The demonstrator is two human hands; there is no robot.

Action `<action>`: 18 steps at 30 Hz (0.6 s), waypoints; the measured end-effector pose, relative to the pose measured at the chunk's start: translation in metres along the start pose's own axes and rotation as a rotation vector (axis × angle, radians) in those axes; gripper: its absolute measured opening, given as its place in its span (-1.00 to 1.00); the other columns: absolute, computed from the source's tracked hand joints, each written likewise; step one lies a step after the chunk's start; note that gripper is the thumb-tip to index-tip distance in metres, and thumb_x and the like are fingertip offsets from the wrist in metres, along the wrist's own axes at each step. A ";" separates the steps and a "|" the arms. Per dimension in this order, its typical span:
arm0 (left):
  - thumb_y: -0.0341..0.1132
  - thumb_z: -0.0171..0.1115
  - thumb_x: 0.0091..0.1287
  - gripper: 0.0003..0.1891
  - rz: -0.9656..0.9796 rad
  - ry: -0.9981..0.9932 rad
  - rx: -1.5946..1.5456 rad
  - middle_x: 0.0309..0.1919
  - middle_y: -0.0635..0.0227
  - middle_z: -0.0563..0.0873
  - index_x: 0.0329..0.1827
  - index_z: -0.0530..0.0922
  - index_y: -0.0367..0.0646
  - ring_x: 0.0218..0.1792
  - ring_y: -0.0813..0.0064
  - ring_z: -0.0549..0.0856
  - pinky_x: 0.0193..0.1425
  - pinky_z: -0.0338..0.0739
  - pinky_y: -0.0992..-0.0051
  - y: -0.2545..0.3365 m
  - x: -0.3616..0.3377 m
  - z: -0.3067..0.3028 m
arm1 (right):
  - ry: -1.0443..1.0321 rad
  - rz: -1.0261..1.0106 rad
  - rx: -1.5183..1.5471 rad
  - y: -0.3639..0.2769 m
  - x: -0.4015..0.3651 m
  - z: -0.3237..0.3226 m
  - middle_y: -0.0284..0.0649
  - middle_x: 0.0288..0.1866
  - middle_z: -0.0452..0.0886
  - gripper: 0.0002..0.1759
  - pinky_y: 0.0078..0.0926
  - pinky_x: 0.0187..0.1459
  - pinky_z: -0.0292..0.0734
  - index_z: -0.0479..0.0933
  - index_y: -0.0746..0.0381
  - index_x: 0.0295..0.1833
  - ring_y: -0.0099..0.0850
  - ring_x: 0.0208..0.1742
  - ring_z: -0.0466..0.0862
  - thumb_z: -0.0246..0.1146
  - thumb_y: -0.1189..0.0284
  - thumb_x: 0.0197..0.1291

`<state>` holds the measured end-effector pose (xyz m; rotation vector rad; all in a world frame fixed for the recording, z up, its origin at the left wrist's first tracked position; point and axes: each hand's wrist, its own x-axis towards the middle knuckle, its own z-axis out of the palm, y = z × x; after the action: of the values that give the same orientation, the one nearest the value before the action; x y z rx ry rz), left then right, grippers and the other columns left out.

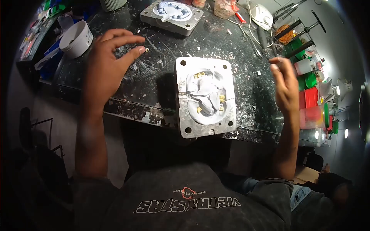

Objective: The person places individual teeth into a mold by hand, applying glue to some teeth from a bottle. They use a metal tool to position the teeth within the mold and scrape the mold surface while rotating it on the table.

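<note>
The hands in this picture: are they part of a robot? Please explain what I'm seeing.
There is no robot here: these are a person's bare hands. The only picture comes from a camera worn on the person's head, looking forward and down, so their own shirt shows at the bottom.

On the dark, speckled bench lies a metal frame with a white filling and small yellowish, tooth-like pieces. Behind it are a second frame and, to the left, a white tub.

The left hand is open, with a tiny pale bit by the thumb; I cannot tell whether it is held. The right hand is raised, with nothing visible in it.
</note>
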<state>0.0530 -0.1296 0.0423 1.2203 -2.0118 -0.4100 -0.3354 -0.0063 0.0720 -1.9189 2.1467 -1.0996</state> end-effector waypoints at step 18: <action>-0.35 0.37 0.47 -0.66 0.119 -0.035 -1.105 -0.11 0.17 0.75 0.22 0.65 -0.32 -0.17 0.42 0.67 -0.01 0.50 0.42 0.063 -0.056 0.011 | 0.130 -0.394 -0.047 -0.034 -0.004 0.018 -0.05 -0.08 0.74 -0.74 -0.30 0.03 0.65 0.69 0.33 0.01 -0.16 -0.05 0.77 0.44 0.44 0.27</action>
<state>0.0209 -0.0512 0.0494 0.3859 -1.4499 -1.2590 -0.2969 -0.0100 0.0753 -2.4276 1.9130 -1.2723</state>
